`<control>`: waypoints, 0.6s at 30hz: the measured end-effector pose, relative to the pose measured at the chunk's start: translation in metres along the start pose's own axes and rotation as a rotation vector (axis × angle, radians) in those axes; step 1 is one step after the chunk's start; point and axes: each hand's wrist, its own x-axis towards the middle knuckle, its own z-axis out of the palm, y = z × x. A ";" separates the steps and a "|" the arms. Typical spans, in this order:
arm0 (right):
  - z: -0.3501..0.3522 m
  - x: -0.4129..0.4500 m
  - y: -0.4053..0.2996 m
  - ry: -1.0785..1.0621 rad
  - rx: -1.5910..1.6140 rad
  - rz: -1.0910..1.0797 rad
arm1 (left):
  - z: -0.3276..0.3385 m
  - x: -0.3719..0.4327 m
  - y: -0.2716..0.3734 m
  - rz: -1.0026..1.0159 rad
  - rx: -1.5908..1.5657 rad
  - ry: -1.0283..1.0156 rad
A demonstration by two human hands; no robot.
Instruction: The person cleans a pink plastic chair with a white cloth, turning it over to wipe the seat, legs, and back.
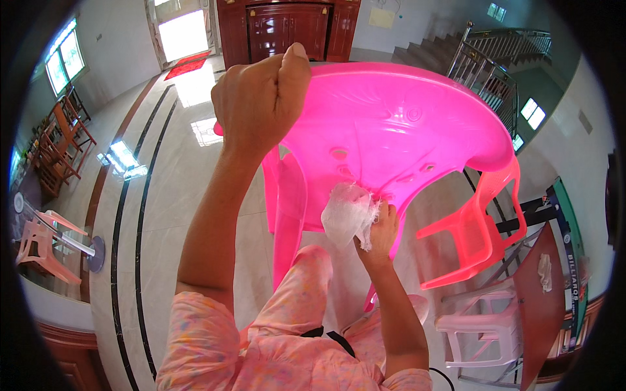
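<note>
In front of me stands a pink plastic chair (371, 112), its broad glossy panel with moulded patterns and several small holes facing me. My left hand (264, 97) is closed in a fist over the upper left edge of that panel, thumb on top. Lower down, my right hand (384, 234) holds a bunched white gauze-like cloth (345, 212) with frayed edges. The cloth lies against the lower part of the panel, and it hides some of the right fingers. Below it, my knees are on either side of the chair's lower part.
To the right are a coral plastic chair (469, 234), a pale pink stool (481, 327) and a brown tabletop (543, 298) bearing a crumpled white cloth (544, 273). A pedestal fan (95, 253) and a peach chair (44, 244) stand left. Stairs with a metal railing (481, 73) rise behind.
</note>
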 end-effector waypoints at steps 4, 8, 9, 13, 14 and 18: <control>-0.001 -0.005 -0.006 -0.032 0.105 0.080 | -0.003 -0.001 0.001 -0.015 -0.023 0.004; 0.006 -0.025 0.006 0.070 0.361 0.104 | -0.002 -0.002 0.001 -0.020 -0.026 -0.007; 0.012 -0.038 0.013 0.073 0.361 0.104 | -0.003 -0.002 0.001 -0.028 -0.032 -0.020; 0.000 -0.052 0.026 0.452 1.047 0.582 | -0.004 -0.003 0.000 -0.030 -0.032 -0.006; -0.015 -0.047 0.030 0.455 1.114 0.759 | -0.004 -0.004 0.000 -0.031 -0.017 0.001; -0.054 -0.007 0.036 0.539 1.127 0.716 | -0.005 -0.003 0.000 -0.023 0.000 0.005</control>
